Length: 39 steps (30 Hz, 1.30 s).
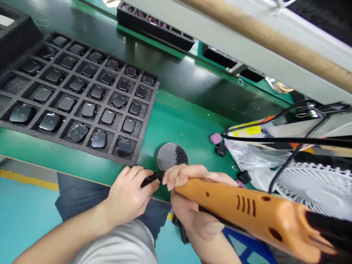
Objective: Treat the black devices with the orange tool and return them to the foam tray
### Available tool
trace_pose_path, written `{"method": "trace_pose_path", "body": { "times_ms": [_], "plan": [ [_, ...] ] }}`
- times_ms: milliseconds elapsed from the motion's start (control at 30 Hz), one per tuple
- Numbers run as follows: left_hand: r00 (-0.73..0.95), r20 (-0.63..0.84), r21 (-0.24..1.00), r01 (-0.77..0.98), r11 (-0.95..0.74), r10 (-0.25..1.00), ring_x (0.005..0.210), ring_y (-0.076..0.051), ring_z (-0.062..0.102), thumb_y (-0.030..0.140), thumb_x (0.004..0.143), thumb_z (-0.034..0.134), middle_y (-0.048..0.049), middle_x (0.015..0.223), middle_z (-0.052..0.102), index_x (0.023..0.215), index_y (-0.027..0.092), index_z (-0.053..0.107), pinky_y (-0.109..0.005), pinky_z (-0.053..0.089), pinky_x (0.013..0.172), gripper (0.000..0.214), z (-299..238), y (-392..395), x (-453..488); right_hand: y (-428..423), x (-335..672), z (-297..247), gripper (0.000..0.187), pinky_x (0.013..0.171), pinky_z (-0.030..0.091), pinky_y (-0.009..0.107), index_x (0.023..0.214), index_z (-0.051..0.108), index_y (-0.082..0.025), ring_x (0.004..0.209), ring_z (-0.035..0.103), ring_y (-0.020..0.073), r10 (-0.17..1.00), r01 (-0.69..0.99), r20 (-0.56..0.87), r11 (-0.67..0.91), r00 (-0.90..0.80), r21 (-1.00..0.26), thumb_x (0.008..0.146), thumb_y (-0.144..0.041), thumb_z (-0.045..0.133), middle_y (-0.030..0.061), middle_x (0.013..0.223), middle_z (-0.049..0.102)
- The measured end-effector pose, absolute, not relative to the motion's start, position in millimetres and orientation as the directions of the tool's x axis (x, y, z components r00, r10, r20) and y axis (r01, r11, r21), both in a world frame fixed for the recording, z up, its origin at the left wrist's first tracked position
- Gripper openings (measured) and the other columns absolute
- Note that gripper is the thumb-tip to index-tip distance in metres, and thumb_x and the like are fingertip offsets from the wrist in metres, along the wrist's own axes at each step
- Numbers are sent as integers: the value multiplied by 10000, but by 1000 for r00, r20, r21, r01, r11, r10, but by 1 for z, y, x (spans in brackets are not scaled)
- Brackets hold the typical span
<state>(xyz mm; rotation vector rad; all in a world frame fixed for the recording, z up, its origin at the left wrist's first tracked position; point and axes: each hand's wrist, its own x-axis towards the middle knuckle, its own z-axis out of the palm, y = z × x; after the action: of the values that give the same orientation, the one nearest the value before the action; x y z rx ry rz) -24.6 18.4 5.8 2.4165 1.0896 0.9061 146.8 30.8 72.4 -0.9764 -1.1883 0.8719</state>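
My left hand [130, 194] is closed round a small black device [150, 179] at the front edge of the green bench. Wrapped in my right hand [183, 203] is an orange electric screwdriver [231, 201], its narrow front end pointing left at the device. My fingers cover the tip, so I cannot tell whether it touches. Just beyond both hands stands a round grey dish [165, 156] with a perforated surface and a heap of tiny dark pieces [180, 156] on its right side. To the left lies a black foam tray [148, 119] with many black smartwatch bodies [108, 117] in its compartments.
A white fan [313, 190] and a black cable [288, 141] crowd the right side. Near them lie a pink case [216, 138], small black pieces [220, 149] and a clear plastic bag [253, 154]. A shelf beam [269, 44] overhangs the back; another black tray [154, 31] stands behind.
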Motion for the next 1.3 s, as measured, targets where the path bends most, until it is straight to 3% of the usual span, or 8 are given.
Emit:
{"method": "trace_pose_path", "body": {
  "times_ms": [167, 300, 367, 500, 633, 833, 1300],
  "plan": [
    [521, 368, 492, 593, -637, 770, 1069, -267, 655, 345, 1074, 733, -85, 1147, 750, 1324, 231, 735, -424, 455, 827, 275, 7, 18, -24, 43, 165, 81, 444, 524, 594, 394, 1239, 687, -374, 589, 647, 179, 865, -119, 401, 451, 301, -884, 924, -682, 738, -40, 855, 692],
    [627, 337, 482, 526, -701, 702, 1294, -311, 630, 252, 1084, 652, -124, 1480, 705, 1427, 190, 687, -453, 478, 929, 350, 6, 17, -29, 56, 176, 73, 410, 473, 564, 343, 1201, 673, -335, 521, 620, 161, 801, -93, 426, 505, 420, -858, 901, -596, 773, -52, 800, 712],
    [646, 337, 488, 502, -714, 685, 1330, -312, 619, 177, 1070, 612, -106, 1542, 685, 1433, 179, 682, -461, 474, 975, 371, 5, 16, -30, 59, 178, 67, 405, 462, 558, 326, 1195, 654, -328, 509, 617, 151, 795, -88, 425, 506, 433, -858, 906, -590, 762, -60, 793, 708],
    [596, 363, 495, 527, -690, 716, 1257, -292, 654, 259, 1104, 630, -92, 1430, 746, 1332, 187, 716, -449, 469, 966, 254, 5, 16, -28, 59, 176, 62, 421, 461, 563, 327, 1197, 641, -327, 508, 628, 153, 798, -86, 410, 493, 442, -866, 899, -599, 763, -65, 797, 719],
    [595, 365, 495, 527, -691, 716, 1250, -306, 657, 362, 1133, 606, -113, 1393, 748, 1309, 171, 714, -446, 466, 949, 281, 10, 18, -27, 58, 175, 64, 434, 458, 564, 330, 1190, 638, -331, 496, 624, 153, 809, -90, 392, 474, 439, -876, 896, -621, 770, -71, 785, 720],
    [635, 339, 533, 479, -698, 694, 1320, -313, 636, 203, 1101, 536, -111, 1479, 719, 1328, 156, 710, -451, 466, 979, 290, 12, 19, -32, 56, 176, 65, 424, 477, 578, 342, 1184, 664, -335, 516, 632, 155, 819, -109, 376, 462, 433, -880, 896, -625, 776, -68, 804, 726],
    [597, 367, 527, 499, -688, 714, 1256, -283, 667, 254, 1130, 575, -90, 1391, 761, 1273, 188, 724, -435, 462, 948, 216, 13, 18, -31, 53, 176, 65, 463, 485, 571, 352, 1196, 648, -333, 518, 621, 162, 820, -102, 374, 457, 432, -884, 892, -659, 774, -57, 802, 717]
  ]
}}
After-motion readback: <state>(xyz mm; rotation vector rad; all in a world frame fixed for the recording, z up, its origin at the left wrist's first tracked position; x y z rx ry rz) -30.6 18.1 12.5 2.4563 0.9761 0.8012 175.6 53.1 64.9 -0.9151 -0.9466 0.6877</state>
